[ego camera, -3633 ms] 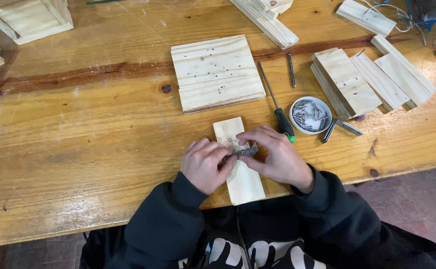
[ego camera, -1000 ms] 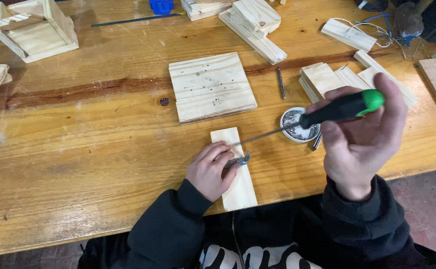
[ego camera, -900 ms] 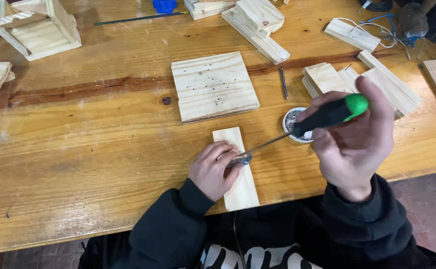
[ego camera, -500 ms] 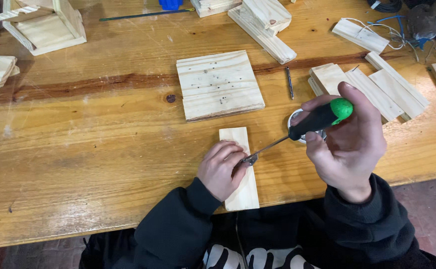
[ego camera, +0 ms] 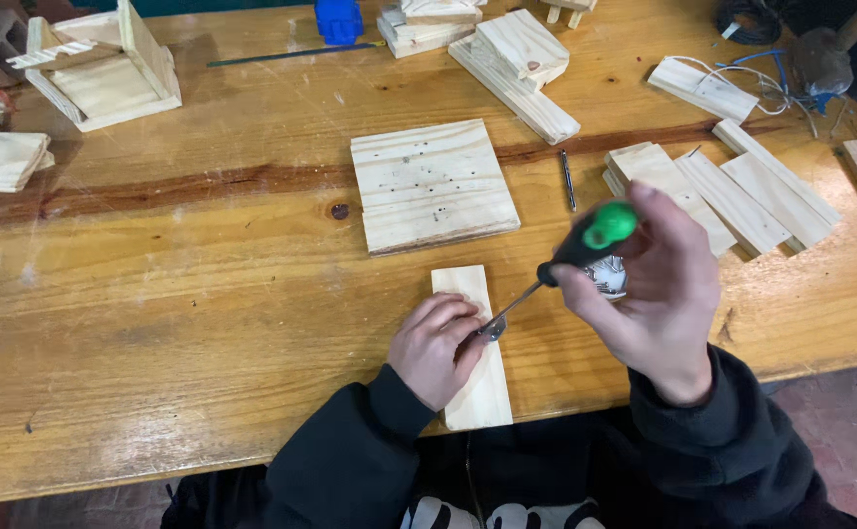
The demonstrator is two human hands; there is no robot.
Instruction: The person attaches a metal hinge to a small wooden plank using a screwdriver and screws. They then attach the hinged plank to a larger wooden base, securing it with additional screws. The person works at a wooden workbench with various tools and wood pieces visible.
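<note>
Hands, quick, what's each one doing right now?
Left hand: closed, pinning a small metal fitting to the wood strip.
Right hand: closed on the green-handled screwdriver.

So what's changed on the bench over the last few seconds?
The right hand left the wooden strip, picked up the green-handled screwdriver and brought its tip down to the small metal piece. The left hand still pins that piece on the strip.
</note>
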